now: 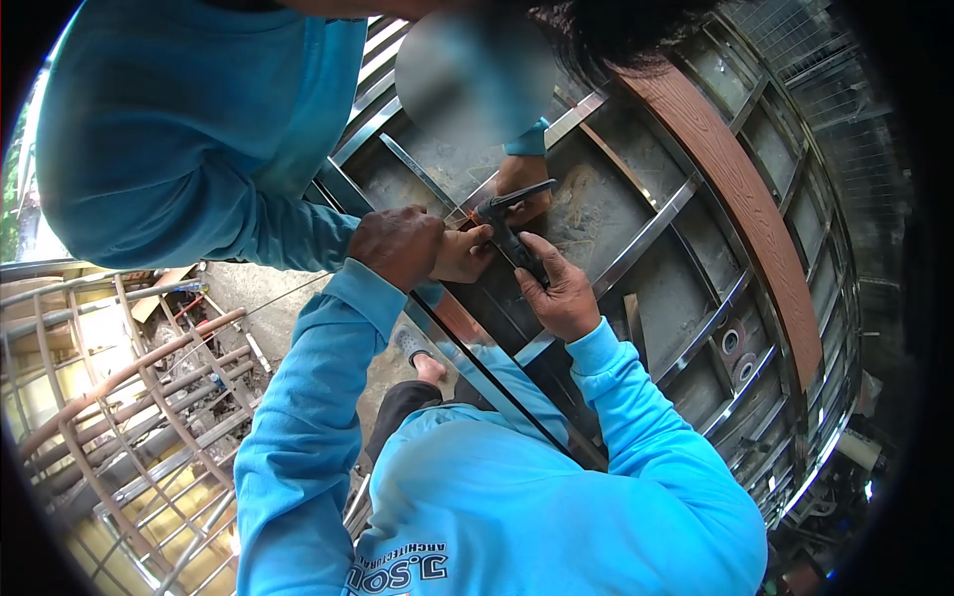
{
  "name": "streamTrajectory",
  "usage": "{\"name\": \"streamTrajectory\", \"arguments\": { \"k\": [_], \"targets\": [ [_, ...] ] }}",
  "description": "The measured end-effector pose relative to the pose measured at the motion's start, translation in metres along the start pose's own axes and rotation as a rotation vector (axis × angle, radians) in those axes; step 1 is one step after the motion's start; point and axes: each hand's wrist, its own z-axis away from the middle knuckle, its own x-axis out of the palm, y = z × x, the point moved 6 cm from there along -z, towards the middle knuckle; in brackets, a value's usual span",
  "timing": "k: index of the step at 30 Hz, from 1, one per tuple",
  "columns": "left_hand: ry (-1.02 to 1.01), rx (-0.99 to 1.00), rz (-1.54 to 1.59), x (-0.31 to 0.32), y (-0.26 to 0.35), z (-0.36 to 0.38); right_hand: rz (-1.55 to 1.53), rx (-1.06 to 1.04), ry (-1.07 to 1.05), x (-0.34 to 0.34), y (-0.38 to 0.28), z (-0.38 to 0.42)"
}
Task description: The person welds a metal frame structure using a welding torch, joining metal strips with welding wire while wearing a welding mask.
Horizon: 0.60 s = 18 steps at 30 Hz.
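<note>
Tool: black, angled hand tool, over a silvery metal bar frame.
Right hand: hand, fingers grasping the tool's lower end.
Left hand: hand, left of the tool; fingers curled, anything held hidden.
Co-worker: one hand beside the tool's head, another behind its upper bar.
Plank: reddish-brown, wood-grained, curved, right of the tool.
Discs: two round discs, lower right of the tool.

Spreads from centre toward three o'clock as a metal lattice; bears a brown wood-grained plank, one to past three o'clock. Shows two discs past three, level unclear.
</note>
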Motion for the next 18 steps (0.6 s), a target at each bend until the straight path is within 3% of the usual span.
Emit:
{"name": "streamTrajectory", "arguments": {
  "k": [4,8,18],
  "targets": [
    [0.015,-0.019,0.043,0.0049,-0.0062,-0.0002,0.028,-0.085,0.012,0.0003,-0.0040,-0.0021],
    [-0.004,-0.012,0.036,0.0052,-0.0043,-0.0014,-0.046,0.017,-0.025,0.0008,-0.0008,-0.0012],
    [-0.106,-0.042,-0.004,0.0008,0.0020,-0.0037,-0.007,-0.022,0.019,-0.0004,-0.0007,0.0001]
  ]
}}
